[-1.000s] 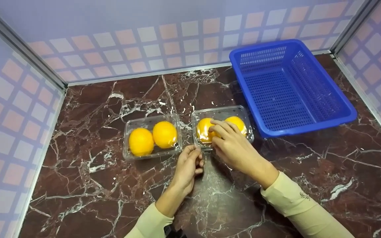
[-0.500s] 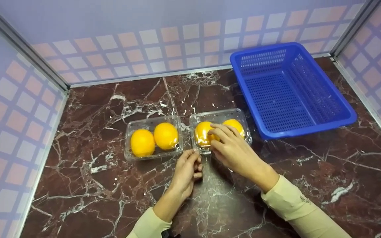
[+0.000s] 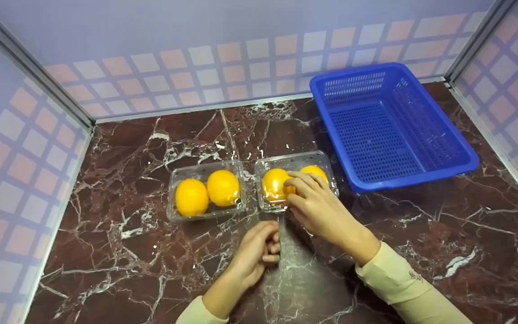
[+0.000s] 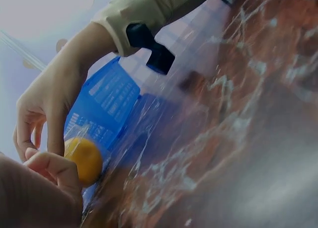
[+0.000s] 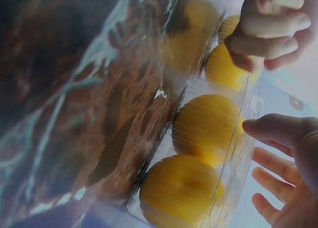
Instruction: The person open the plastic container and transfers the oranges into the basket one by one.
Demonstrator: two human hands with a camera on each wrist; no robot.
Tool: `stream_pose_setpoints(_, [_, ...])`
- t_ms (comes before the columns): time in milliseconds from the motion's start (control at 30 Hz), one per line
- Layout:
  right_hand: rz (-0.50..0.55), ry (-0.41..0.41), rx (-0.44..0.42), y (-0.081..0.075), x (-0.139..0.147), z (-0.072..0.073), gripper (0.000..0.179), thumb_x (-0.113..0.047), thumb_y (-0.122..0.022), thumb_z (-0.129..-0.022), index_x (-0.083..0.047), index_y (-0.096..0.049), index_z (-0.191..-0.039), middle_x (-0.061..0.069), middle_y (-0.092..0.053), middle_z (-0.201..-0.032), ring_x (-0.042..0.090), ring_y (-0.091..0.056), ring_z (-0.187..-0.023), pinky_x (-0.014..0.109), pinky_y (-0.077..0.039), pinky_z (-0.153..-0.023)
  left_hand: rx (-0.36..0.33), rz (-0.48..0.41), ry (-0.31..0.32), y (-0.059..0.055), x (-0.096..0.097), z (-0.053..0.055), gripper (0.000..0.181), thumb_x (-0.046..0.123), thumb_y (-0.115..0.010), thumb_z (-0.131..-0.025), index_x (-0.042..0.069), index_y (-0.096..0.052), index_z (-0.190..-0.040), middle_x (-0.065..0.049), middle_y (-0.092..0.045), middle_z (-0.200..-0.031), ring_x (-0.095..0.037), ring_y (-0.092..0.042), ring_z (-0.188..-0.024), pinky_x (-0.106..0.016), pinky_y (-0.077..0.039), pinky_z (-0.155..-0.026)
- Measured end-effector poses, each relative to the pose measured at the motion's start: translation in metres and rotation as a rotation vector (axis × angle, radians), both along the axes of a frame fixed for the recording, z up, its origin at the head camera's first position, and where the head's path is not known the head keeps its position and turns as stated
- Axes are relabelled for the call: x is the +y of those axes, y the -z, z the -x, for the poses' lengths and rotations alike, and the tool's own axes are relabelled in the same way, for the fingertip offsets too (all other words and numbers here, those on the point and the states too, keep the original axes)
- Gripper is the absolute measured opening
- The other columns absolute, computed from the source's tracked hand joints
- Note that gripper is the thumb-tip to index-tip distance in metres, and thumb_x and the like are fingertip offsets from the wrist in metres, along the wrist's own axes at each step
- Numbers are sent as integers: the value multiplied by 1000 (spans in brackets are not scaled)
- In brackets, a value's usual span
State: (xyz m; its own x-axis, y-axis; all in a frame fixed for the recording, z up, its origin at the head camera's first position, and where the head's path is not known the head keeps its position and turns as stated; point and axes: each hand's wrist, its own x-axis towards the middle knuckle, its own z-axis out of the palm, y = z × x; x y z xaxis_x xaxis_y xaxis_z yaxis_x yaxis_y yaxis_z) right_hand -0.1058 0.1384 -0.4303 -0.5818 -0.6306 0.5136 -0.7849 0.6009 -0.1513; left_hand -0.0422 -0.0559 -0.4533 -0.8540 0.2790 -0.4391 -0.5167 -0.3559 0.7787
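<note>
Two clear boxes (image 3: 209,217), each holding a pair of oranges (image 3: 191,198), stand on the veined bench (image 3: 119,256); the head view alone shows the floor of the blue basket (image 3: 414,179). The right hand (image 3: 319,209) lies over the box nearer the basket; the right wrist view reveals its grip spread, thumb (image 5: 268,128) at that box's edge. The left hand (image 3: 254,254), its grip loosely curled, is just in front. The left wrist view adds a black device (image 4: 160,59) on the right sleeve (image 4: 131,14).
</note>
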Motion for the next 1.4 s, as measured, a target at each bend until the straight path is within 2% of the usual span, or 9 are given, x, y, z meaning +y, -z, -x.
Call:
stream_pose_setpoints(100, [-1,11,4,1,5,0,4,-5,-77,-90,-6,-73,-90,14,-70,-123,40,-56,-138,58,-45,-117,58,30,93,-4,5,-3,11,11,-54,-106,3,-56,-114,1,-54,-84,-5,-45,-64,-9,-31,-46])
stream_pose_setpoints(300, [10,26,-5,1,13,-1,5,-5,-79,-90,-7,-75,-92,16,-69,-129,40,-57,-137,59,-44,-116,333,195,338,-17,10,3,22,17,-61,-106,-1,-61,-120,-5,-69,-100,-12,-62,-76,-16,-47,-56])
stream_pose_setpoints(433, [13,30,-5,3,20,-4,7,-3,-80,-88,-7,-75,-91,17,-68,-132,39,-56,-136,59,-45,-114,464,279,397,-20,11,9,20,15,-61,-107,0,-65,-119,-12,-72,-107,-17,-66,-83,-21,-52,-62])
stream_pose_setpoints(533, [20,29,8,5,25,-6,13,-1,-83,-83,-7,-74,-91,17,-68,-132,38,-56,-136,59,-46,-113,558,362,378,-21,11,14,19,15,-62,-106,1,-70,-117,-15,-74,-108,-23,-68,-88,-24,-56,-69])
stream_pose_setpoints(700, [12,32,9,5,32,-11,14,-5,-85,-84,-7,-76,-95,16,-66,-136,39,-53,-140,59,-45,-114,681,482,279,-23,9,21,18,14,-65,-104,3,-76,-114,-14,-77,-109,-35,-72,-101,-33,-61,-90])
stream_pose_setpoints(800, [1,38,-8,3,35,-15,17,-8,-85,-85,-6,-78,-100,15,-65,-139,38,-51,-142,58,-44,-115,763,565,217,-26,10,24,16,14,-67,-103,8,-78,-113,-10,-78,-114,-31,-73,-109,-39,-58,-102])
stream_pose_setpoints(967, [-1,54,-37,0,42,-21,19,-9,-84,-88,-3,-79,-106,16,-64,-141,40,-50,-143,59,-46,-114,964,766,123,-29,18,30,13,10,-72,-99,12,-80,-109,-7,-78,-119,-22,-70,-114,-45,-54,-106])
stream_pose_setpoints(1233, [0,76,-90,4,50,-26,30,-8,-85,-87,-1,-78,-115,19,-60,-147,42,-47,-146,60,-46,-115,1118,1089,84,-29,41,36,8,11,-77,-92,13,-80,-99,-5,-68,-104,-24,-56,-104,-41,-49,-95])
stream_pose_setpoints(1400, [37,101,-72,4,53,-27,28,-6,-83,-88,-2,-79,-115,20,-63,-143,41,-52,-139,58,-48,-113,1200,1268,75,-25,45,40,13,16,-83,-87,14,-78,-99,-16,-60,-134,-37,-45,-136,-53,-42,-114])
